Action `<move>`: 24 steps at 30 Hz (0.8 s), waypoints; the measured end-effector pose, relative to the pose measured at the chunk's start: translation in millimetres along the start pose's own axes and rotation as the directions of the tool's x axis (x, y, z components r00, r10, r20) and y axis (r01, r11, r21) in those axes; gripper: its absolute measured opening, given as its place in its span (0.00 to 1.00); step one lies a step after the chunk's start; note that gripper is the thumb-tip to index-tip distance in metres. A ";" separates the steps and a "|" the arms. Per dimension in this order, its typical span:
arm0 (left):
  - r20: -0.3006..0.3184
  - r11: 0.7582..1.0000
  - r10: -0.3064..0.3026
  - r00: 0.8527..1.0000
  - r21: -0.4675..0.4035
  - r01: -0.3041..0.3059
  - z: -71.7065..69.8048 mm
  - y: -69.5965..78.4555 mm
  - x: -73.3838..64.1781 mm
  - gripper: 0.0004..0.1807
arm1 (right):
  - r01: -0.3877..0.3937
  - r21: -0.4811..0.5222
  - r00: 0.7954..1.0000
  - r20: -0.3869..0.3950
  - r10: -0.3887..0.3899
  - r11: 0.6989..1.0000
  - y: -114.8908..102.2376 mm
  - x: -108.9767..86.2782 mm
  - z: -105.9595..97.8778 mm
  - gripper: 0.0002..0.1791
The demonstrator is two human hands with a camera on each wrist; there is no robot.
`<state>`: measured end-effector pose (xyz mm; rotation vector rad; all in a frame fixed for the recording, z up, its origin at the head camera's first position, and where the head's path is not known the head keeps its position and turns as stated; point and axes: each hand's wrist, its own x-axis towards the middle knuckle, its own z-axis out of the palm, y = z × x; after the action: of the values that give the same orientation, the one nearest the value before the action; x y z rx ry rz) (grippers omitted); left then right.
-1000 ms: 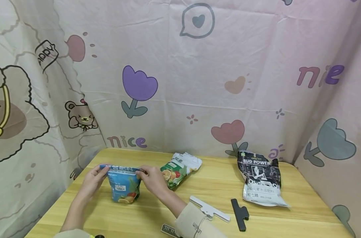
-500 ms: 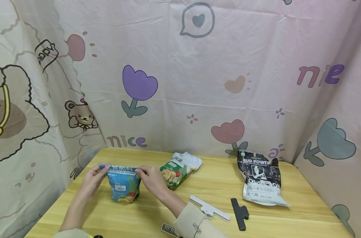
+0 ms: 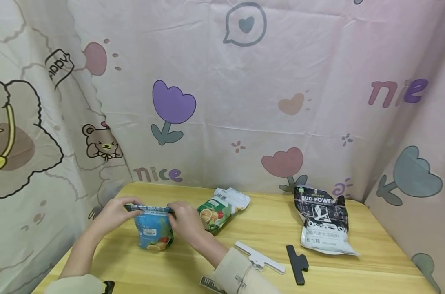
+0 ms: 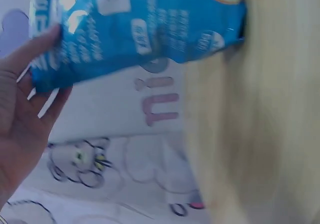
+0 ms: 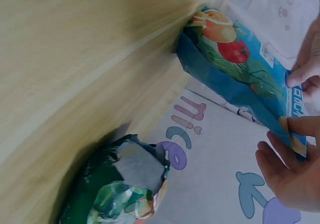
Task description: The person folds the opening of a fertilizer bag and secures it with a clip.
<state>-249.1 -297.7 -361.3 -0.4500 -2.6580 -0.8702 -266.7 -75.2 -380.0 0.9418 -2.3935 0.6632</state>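
Note:
A blue fertilizer bag, printed with fruit and vegetables, stands upright on the table at the left. Its top edge looks folded over in the head view. My left hand pinches the left end of that edge; in the left wrist view the thumb lies in front and the fingers behind. At the opposite end, my right hand pinches the top corner, its thumb against the bag in the right wrist view. Just behind the right hand lies a green and white bag with pictured fruit.
Right of my right forearm lie a white bag clip and a black bag clip. A black and white "BUD POWER" bag lies at the back right. A small striped piece is partly under the right sleeve. Printed cloth hangs behind the table.
My left hand has shifted its hold, its wrist and forearm moving up and left. The blue bag's top edge now looks more folded over. The right hand has stayed at its corner.

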 end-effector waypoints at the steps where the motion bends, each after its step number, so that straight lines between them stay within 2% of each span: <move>1: 0.008 0.999 0.026 1.000 0.028 -0.026 0.7 4.4 1.5 0.06 | 0.016 -0.021 1.000 -0.003 -0.016 1.000 -0.1 1.0 0.1 0.08; 4: 0.030 0.988 0.094 0.995 0.118 -0.097 5.9 13.6 4.1 0.08 | 0.065 -0.074 0.998 0.004 -0.065 0.995 -1.2 3.9 2.4 0.06; 7: 0.050 0.974 0.132 0.990 0.181 -0.139 12.5 18.2 3.9 0.09 | 0.103 -0.118 0.995 0.023 -0.101 0.988 -3.2 5.8 6.5 0.05; 11: 0.046 0.971 0.134 0.990 0.192 -0.140 18.0 20.4 2.6 0.09 | 0.118 -0.126 0.993 0.018 -0.116 0.985 -4.8 5.6 9.8 0.05; 24: -0.005 0.978 0.095 0.995 0.187 -0.093 23.4 20.9 7.0 0.06 | 0.134 -0.111 0.985 -0.096 -0.145 0.985 1.5 2.4 13.1 0.03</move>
<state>-251.8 -266.0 -365.9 -0.5160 -2.6495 -0.5872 -272.7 -83.1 -389.0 0.9951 -2.2242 0.5164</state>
